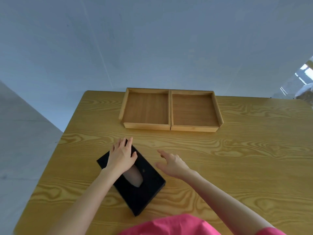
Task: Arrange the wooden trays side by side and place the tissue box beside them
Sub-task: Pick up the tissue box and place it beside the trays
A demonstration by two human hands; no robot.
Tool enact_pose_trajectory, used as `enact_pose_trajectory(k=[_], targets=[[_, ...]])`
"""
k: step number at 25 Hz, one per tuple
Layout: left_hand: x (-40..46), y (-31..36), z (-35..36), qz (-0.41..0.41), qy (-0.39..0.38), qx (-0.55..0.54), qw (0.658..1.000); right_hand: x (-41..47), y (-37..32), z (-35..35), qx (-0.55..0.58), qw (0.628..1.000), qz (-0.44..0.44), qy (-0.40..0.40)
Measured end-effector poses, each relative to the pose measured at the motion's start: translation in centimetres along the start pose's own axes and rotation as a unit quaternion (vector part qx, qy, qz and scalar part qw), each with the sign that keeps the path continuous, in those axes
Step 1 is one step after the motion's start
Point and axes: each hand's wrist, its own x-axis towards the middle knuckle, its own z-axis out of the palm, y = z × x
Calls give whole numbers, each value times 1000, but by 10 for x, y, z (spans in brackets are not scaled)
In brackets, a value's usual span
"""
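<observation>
Lying askew on wooden table [237,167], black tissue box [144,189] is pressed at far end by flat, unclenched left hand [121,157]. Right hand [172,164] held spread beside box, nothing grasped. Two wooden trays [170,110] set touching at far edge.

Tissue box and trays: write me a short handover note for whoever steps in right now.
Left hand: flat on the far end of the black tissue box, fingers spread, not gripping.
Right hand: open, empty, just right of the box.
Left tray and right tray: side by side, touching, at the table's far edge. Done.
Left: the box lies askew near the person; move it beside the trays.
</observation>
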Motion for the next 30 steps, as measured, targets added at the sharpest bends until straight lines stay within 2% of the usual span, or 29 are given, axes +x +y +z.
enact_pose_trajectory(k=[4,8,11,15,21,26,30], targets=[[-6,-29,2,-9,-32,-12,999,2,-22,31,9,1000,-3,-22],[-8,-46,7,38,-44,-5,998,3,-32,49,19,999,-8,25],[-6,-54,12,57,6,-6,998,2,-31,56,25,997,-4,67],[-4,-59,10,63,43,-62,995,6,-37,54,-29,997,13,75],[-12,-81,8,-15,76,-117,990,35,-62,36,-131,980,-63,135],[-4,-96,6,-67,69,-171,981,61,-80,40,-172,971,-90,141],[-3,-101,11,-70,73,-157,982,67,-75,49,-177,962,-110,174]])
